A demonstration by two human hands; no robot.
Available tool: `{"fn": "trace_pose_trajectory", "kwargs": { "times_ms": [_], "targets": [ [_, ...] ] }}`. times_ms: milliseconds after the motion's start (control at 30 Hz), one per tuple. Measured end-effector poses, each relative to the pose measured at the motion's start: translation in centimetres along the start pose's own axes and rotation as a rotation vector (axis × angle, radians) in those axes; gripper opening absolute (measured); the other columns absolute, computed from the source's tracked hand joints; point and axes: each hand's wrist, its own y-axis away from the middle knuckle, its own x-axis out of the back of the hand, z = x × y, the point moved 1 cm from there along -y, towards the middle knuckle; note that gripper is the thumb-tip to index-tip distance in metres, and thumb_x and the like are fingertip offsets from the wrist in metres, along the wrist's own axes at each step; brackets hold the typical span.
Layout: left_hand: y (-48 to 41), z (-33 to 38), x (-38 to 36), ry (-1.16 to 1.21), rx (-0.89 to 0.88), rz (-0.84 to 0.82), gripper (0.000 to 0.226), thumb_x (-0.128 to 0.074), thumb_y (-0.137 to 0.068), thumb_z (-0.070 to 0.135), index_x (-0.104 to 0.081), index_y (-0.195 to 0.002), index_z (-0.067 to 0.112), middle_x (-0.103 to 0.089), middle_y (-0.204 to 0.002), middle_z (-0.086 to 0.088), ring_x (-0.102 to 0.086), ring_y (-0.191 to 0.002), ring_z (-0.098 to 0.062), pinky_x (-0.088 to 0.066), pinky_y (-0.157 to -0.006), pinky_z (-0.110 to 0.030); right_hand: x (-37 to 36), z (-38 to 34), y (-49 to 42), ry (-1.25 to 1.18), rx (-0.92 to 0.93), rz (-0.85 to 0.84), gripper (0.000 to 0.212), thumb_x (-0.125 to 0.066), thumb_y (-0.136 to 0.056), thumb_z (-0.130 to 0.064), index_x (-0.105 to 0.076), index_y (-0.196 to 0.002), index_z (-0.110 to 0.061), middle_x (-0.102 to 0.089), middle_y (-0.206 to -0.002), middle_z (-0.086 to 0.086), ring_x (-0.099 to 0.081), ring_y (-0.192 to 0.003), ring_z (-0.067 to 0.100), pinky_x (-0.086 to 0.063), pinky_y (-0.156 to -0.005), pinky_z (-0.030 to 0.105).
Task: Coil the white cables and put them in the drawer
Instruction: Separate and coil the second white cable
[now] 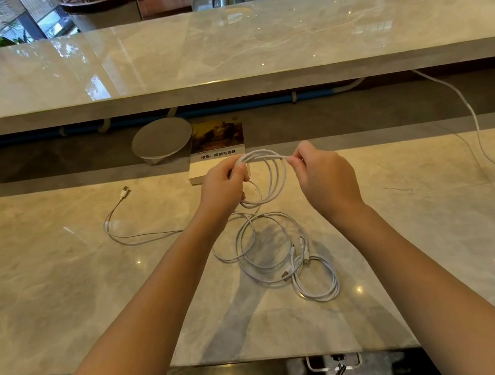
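**White cable coil** (274, 180): several loops, held upright in the air just above the marble counter (64, 292), near its far edge.

**Left hand** (223, 186): fingers curled round the upper left of the loops.

**Right hand** (324, 176): fingers curled, pinching the strand at the coil's upper right.

**Loose strand** (139, 239): white, flat on the counter left of the left forearm, ending in a plug (125, 192).

**Loose cables** (264, 248): slack white loops lying flat on the counter below the hands, with plug ends among them.

**Small coil** (316, 279): tidy and white, lying flat and touching the loose cables on their near right.

**Book** (217, 150): lying flat at the counter's far edge, behind the hands.

**Round grey disc** (161, 140): just beside the book on its left.

**Trailing cable** (474, 123): white, running from under the raised ledge (226, 90) down onto the counter, well to the right.

**Metal handle** (334, 362): under the counter's near edge; what it belongs to cannot be told.
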Motion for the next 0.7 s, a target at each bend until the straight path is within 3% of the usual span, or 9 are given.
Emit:
{"fn": "trace_pose_trajectory", "kwargs": {
  "times_ms": [133,267,333,433,600,700],
  "targets": [
    [-0.3,0.0,0.8,0.076,0.015,0.040,0.026,-0.039,-0.100,0.017,-0.063,-0.108,0.008,-0.052,-0.069,0.003,-0.046,-0.057,-0.009,-0.045,-0.053,-0.019,0.5,0.9,-0.2,-0.120,-0.035,0.092,0.022,-0.047,-0.097,-0.023,-0.057,-0.087,-0.006,-0.050,-0.063,0.000,-0.042,-0.049,0.012,-0.024,-0.044,0.020],
    [-0.4,0.4,1.3,0.153,0.078,-0.061,0.025,-0.039,-0.100,0.016,-0.062,-0.096,0.006,-0.048,-0.065,-0.001,-0.044,-0.057,-0.011,-0.042,-0.056,-0.022,0.7,1.7,0.0,-0.210,-0.088,0.103,0.020,-0.050,-0.096,-0.023,-0.058,-0.085,-0.008,-0.050,-0.063,-0.003,-0.042,-0.050,0.004,-0.027,-0.045,0.017],
    [-0.5,0.5,1.3,0.323,0.148,-0.143,0.025,-0.038,-0.101,0.017,-0.057,-0.091,0.005,-0.044,-0.066,-0.003,-0.040,-0.055,-0.012,-0.039,-0.056,-0.024,0.4,1.7,0.1,-0.201,-0.103,0.027,0.019,-0.051,-0.095,-0.023,-0.060,-0.088,-0.008,-0.053,-0.065,-0.001,-0.046,-0.052,0.006,-0.036,-0.047,0.021],
    [-0.4,0.7,1.2,0.645,0.230,-0.261,0.024,-0.031,-0.102,0.022,-0.049,-0.101,0.006,-0.044,-0.065,0.000,-0.035,-0.049,-0.008,-0.035,-0.049,-0.021,-0.4,1.5,0.2,-0.241,-0.147,-0.172,0.021,-0.051,-0.095,-0.023,-0.066,-0.094,-0.009,-0.063,-0.075,0.003,-0.061,-0.063,0.017,-0.054,-0.062,0.035],
    [0.1,1.2,1.5,0.573,0.205,-0.401,0.022,-0.034,-0.101,0.017,-0.051,-0.091,0.009,-0.044,-0.068,0.000,-0.033,-0.051,-0.007,-0.035,-0.048,-0.020,0.0,1.6,-0.4,-0.165,-0.156,-0.185,0.025,-0.052,-0.094,-0.021,-0.071,-0.089,-0.007,-0.068,-0.077,0.009,-0.058,-0.069,0.022,-0.045,-0.064,0.033],
    [0.1,1.4,1.8,0.515,0.219,-0.476,0.025,-0.033,-0.102,0.017,-0.055,-0.099,0.005,-0.043,-0.066,-0.001,-0.036,-0.051,-0.008,-0.038,-0.048,-0.020,0.7,1.6,-1.0,-0.265,-0.212,-0.137,0.020,-0.054,-0.093,-0.018,-0.070,-0.099,-0.009,-0.069,-0.081,0.007,-0.064,-0.074,0.017,-0.054,-0.072,0.033]
  ]
}}
